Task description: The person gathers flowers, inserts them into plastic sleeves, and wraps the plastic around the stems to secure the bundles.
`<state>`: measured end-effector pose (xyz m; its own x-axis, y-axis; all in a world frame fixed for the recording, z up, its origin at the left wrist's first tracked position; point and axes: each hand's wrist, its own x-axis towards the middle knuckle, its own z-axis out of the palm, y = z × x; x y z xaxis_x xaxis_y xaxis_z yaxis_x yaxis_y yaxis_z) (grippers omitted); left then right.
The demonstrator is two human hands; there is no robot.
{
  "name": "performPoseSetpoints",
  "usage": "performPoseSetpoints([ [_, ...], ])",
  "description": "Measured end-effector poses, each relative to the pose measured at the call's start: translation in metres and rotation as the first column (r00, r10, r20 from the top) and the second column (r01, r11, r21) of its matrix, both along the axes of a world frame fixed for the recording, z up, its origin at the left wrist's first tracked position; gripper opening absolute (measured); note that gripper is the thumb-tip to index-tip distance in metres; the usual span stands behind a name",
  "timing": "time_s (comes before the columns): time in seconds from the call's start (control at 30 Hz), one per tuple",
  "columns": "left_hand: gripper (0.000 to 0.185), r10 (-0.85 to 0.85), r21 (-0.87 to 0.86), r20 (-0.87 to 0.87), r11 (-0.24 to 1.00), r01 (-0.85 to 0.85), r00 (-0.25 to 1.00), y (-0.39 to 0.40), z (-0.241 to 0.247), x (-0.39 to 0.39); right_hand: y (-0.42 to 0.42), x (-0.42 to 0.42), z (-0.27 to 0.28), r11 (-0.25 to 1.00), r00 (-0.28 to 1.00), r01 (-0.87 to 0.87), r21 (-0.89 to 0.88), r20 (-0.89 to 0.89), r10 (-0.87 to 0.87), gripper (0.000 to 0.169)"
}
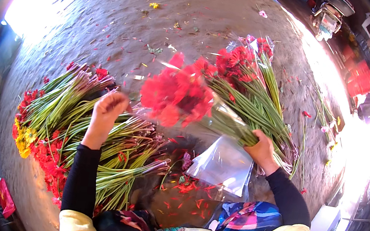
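Observation:
A bunch of red gerbera-like flowers (178,95), blurred by motion and in a clear plastic sleeve, points up and left in front of me. My right hand (262,149) grips its green stems near their lower end. At the blossom end, my left hand (111,104) has curled fingers at the sleeve's edge; whether they pinch the film is unclear. Below the bunch lies a stack of clear plastic sleeves (222,166). Beyond my right hand, more red flower bunches (238,61) lie on the ground, at least one of them sleeved.
Large heaps of long flower stems (69,101) lie left on the dirt floor (189,22), with yellow flowers (26,137) at their edge. Red petals (185,186) are scattered near my knees. Loose stems (323,115) lie at right. A vehicle (328,20) stands at the upper right.

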<state>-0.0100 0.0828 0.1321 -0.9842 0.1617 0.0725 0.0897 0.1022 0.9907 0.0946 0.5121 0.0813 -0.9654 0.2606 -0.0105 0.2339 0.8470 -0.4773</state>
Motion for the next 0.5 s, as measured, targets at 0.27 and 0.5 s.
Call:
performPoseSetpoints([
  [0.27, 0.013, -0.14, 0.08, 0.177, 0.989, 0.128, 0.974, 0.082, -0.042, -0.016, 0.109, -0.066, 0.043, 0.855, 0.931, 0.244, 0.458, -0.357, -0.074, 0.085],
  [0.5, 0.016, -0.58, -0.221, 0.486, 0.642, 0.734, 0.654, 0.166, -0.154, 0.08, 0.036, 0.027, -0.087, 0.788, 0.776, -0.599, -0.146, 0.14, 0.615, 0.02],
])
